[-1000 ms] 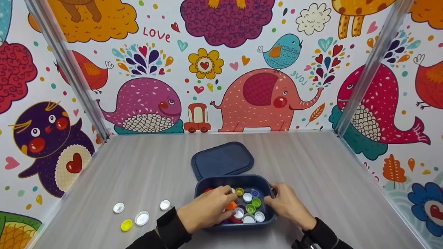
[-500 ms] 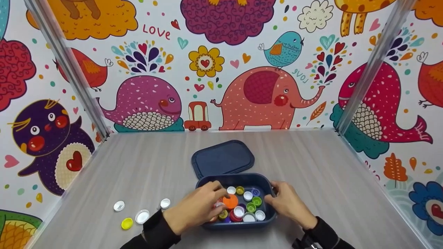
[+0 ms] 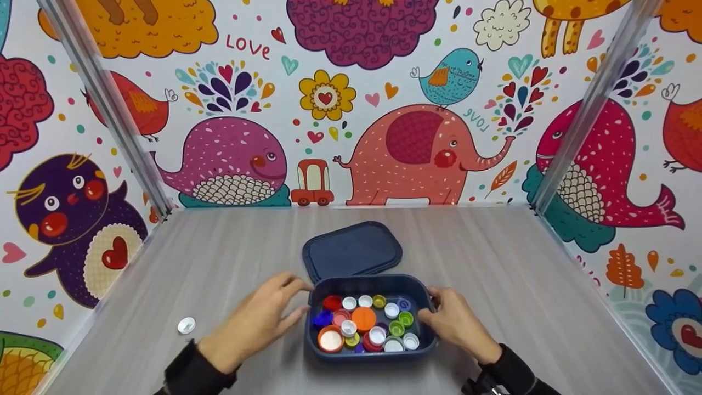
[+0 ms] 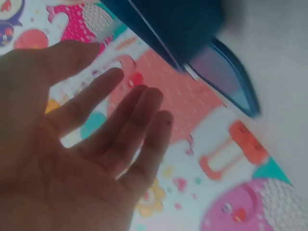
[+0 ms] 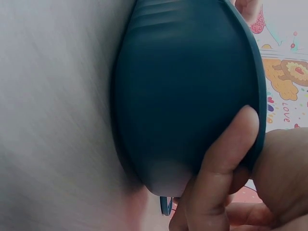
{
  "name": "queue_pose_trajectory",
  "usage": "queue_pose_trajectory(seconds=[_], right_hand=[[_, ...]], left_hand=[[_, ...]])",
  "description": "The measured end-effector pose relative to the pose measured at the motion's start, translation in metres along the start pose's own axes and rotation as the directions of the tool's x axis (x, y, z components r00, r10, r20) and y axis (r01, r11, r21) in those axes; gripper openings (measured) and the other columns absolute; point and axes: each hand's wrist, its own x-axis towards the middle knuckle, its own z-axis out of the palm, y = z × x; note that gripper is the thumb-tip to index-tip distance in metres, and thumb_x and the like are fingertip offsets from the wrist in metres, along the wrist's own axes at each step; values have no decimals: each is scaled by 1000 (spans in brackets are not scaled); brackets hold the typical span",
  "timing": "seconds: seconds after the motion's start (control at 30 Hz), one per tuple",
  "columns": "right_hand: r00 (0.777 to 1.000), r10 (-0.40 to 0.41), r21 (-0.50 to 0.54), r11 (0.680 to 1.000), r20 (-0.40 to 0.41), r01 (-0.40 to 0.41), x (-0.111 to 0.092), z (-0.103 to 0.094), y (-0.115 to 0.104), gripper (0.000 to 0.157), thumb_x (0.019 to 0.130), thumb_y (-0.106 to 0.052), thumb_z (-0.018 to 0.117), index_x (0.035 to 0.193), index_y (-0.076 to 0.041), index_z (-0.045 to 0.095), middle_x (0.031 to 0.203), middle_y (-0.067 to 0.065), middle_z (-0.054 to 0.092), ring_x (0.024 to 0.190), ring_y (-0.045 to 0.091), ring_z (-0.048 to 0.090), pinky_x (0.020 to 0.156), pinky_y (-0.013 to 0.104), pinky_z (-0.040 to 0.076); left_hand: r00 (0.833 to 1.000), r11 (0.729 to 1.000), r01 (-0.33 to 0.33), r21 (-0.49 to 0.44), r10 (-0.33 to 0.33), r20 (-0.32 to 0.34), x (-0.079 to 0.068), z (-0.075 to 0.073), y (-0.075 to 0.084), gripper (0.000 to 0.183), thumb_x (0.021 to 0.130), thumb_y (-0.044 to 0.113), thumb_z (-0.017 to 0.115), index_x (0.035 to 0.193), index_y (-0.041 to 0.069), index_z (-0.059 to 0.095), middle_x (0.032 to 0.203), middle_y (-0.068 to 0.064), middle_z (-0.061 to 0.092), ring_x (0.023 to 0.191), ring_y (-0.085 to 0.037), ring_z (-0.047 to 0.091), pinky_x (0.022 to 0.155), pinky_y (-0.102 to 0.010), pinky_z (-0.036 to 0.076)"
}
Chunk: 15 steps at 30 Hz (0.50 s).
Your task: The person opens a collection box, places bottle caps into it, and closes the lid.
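Note:
A dark blue plastic box (image 3: 378, 357) holds many loose bottle caps, among them a flat orange cap (image 3: 363, 319), a red cap (image 3: 332, 302), a green cap (image 3: 406, 319) and several white ones. My right hand (image 3: 452, 318) grips the box's right end at the rim; the right wrist view shows its fingers against the dark wall. Just left of the box is my left hand (image 3: 260, 315), its fingertips close to the left rim. In the left wrist view its palm shows bare, with fingers spread and loosely bent.
Behind the box lies its dark blue lid (image 3: 354, 252), flat on the grey table (image 3: 482, 258). One white cap (image 3: 186, 325) rests on the table at the left. Printed panels (image 3: 329, 49) with metal corner posts enclose the table's back and sides.
My left hand has come out of the box and moved left, uncovering the caps at that end. It now covers the other loose caps on the table. My right hand stays put.

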Motion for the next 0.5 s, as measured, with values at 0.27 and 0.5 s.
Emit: queue_pose_trajectory(seconds=[0.27,0.5], right_hand=[[1000,18,4,1000,5,-18,1,-1,-1,28,85,1,75,112,-2,83,82,-2,67,75,13,61,68,21,46],[1000,27,3,1000,7,-27,0,0,-2,25,85,1,75,109,-3,82,81,-3,63,76,13,58,68,21,43]], left_hand=[[974,972,228,64,-228,-5,-34,-20,-48,32,101,19,91,131,12,82,129,-9,78,121,-30,78,103,-53,68],[887,893,446,61,-450,99,-74,-34,-99,42,103,19,87,139,0,77,139,-28,72,124,-45,74,110,-70,61]])
